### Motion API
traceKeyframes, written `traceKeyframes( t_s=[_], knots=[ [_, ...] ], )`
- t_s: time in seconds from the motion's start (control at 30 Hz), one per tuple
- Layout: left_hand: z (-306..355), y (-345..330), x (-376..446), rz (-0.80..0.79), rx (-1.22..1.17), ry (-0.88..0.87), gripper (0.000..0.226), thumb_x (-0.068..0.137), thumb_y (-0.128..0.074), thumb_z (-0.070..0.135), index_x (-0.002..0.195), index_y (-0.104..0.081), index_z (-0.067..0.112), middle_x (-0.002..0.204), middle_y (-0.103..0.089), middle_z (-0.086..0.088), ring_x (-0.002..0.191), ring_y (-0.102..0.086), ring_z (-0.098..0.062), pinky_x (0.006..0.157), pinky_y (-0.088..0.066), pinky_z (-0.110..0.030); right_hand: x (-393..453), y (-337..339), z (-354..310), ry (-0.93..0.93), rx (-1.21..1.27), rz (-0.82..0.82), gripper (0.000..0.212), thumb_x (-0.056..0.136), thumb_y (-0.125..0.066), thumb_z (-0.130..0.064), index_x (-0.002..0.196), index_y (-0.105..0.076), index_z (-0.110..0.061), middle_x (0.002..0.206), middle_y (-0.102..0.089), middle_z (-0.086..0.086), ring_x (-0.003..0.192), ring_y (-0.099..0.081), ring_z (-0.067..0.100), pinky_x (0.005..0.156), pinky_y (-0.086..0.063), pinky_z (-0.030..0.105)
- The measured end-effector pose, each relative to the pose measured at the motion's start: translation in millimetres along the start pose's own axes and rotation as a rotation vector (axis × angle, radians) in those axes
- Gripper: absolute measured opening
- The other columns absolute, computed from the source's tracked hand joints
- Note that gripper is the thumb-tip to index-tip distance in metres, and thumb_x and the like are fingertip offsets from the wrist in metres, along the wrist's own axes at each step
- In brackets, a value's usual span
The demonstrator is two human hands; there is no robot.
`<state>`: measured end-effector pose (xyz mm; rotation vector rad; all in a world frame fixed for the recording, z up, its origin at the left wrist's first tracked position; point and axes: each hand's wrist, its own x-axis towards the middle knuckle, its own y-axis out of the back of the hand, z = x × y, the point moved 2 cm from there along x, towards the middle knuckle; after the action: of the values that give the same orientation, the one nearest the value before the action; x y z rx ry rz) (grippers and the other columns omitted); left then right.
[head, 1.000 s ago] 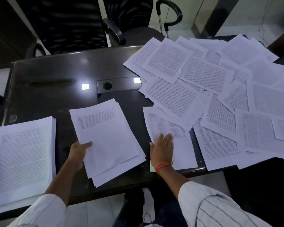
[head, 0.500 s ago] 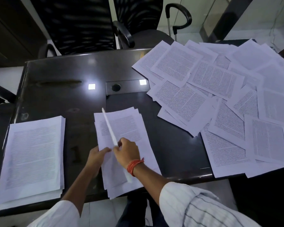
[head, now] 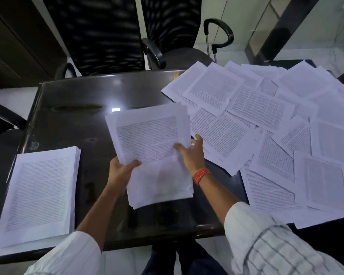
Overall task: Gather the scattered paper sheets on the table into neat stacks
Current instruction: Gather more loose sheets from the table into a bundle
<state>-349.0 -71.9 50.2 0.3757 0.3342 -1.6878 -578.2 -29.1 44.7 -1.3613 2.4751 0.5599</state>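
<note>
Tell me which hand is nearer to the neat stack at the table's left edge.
Left. The left hand grips the lifted bundle just right of the neat stack, bare tabletop between them. The right hand holds the bundle's far side, farther away.

A pale, thinly dark-striped shirt with sleeves (head: 270, 245) pushed up the forearms is worn, an orange-red thread band (head: 201, 175) is wound round the right wrist, and dark trousers (head: 165, 261) are seen below.
</note>
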Motion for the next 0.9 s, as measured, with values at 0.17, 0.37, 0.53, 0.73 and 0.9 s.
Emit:
traceKeyframes(
  t_s=[0.17, 0.37, 0.53, 0.73, 0.9],
  knots=[
    [52, -22, 0, -0.116, -0.082, -0.28, 0.025, 0.054, -0.083, 0.021, 0.078, -0.077, 0.021, 0.083, -0.075, 0.005, 0.078, -0.071, -0.015, 0.066, -0.061, -0.033, -13, 18, -48, 0.366, 0.148, 0.025, 0.033, 0.078, -0.077, -0.013, 0.108, -0.063, -0.009, 0.097, -0.068, 0.0, 0.091, -0.066, 0.006, 0.07, -0.057, 0.02],
    [62, -29, -7, -0.206, -0.044, -0.459, 0.033, 0.057, -0.081, 0.019, 0.086, -0.077, 0.034, 0.086, -0.075, 0.012, 0.08, -0.07, -0.006, 0.067, -0.06, -0.029, -30, 39, -36, 0.484, 0.19, 0.038, 0.034, 0.069, -0.071, -0.021, 0.099, -0.062, -0.009, 0.088, -0.066, -0.001, 0.084, -0.064, 0.0, 0.067, -0.05, 0.013],
    [32, -27, -14, -0.167, 0.02, -0.394, 0.045, 0.062, -0.086, 0.014, 0.101, -0.076, 0.034, 0.098, -0.076, 0.005, 0.093, -0.071, -0.017, 0.077, -0.061, -0.038, -22, 47, 2, 0.327, 0.1, -0.017, 0.043, 0.072, -0.078, -0.031, 0.102, -0.058, -0.008, 0.102, -0.064, 0.005, 0.1, -0.062, 0.014, 0.073, -0.055, 0.024],
    [39, -41, -18, -0.055, 0.058, -0.363, 0.032, 0.059, -0.076, 0.025, 0.088, -0.077, 0.039, 0.088, -0.076, 0.009, 0.084, -0.071, -0.013, 0.077, -0.059, -0.05, -20, 43, -4, 0.322, 0.142, 0.008, 0.029, 0.074, -0.075, -0.004, 0.102, -0.067, -0.002, 0.093, -0.071, 0.004, 0.087, -0.069, 0.012, 0.073, -0.059, 0.031],
    [47, -44, -24, 0.018, 0.045, -0.429, 0.03, 0.061, -0.074, 0.017, 0.082, -0.078, 0.039, 0.079, -0.075, 0.012, 0.074, -0.069, -0.006, 0.068, -0.059, -0.029, -23, 47, -2, 0.461, 0.139, 0.037, 0.024, 0.074, -0.072, -0.008, 0.093, -0.065, 0.005, 0.086, -0.066, 0.014, 0.082, -0.067, 0.025, 0.071, -0.058, 0.039]
  ],
)
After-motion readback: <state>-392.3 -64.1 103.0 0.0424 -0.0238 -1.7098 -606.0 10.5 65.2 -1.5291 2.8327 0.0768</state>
